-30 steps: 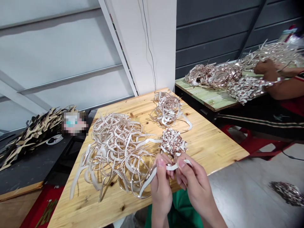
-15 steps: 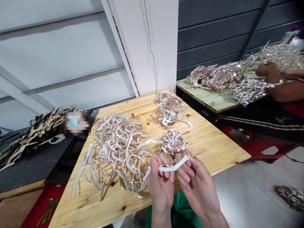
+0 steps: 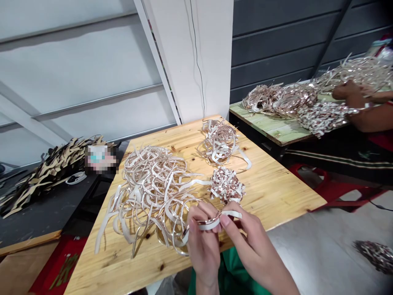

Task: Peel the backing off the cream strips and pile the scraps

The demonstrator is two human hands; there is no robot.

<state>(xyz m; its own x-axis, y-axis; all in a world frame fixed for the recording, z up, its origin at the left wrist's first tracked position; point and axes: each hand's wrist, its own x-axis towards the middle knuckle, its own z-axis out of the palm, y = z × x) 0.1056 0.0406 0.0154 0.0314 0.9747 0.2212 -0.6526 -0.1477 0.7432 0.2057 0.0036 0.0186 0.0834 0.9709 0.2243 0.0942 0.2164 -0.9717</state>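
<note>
A narrow strip [image 3: 231,213], white on one face and shiny rose-gold on the other, is pinched between my two hands above the table's near edge. My left hand [image 3: 202,246] grips it with the thumb on top and fingers curled beneath. Against the strip's right part my right hand [image 3: 253,235] presses its thumb, the other fingers closed behind, and the white end sticks out past it. Left of my hands lies a big tangle of long curled strips [image 3: 150,180]. Just beyond my hands sits a heap of short cut pieces [image 3: 225,183].
A smaller strip bundle [image 3: 218,141] lies at the back of the wooden table [image 3: 276,192]. On the right, another person's hand [image 3: 348,90] is among strips on a green table [image 3: 264,123]. A dark table [image 3: 30,217] stands left; a red chair [image 3: 331,192] is at right.
My right hand has turned over, its thumb now pressing near the strip's middle. The strip's free end now curves down where it pointed up. Both hands sit slightly lower and further left.
</note>
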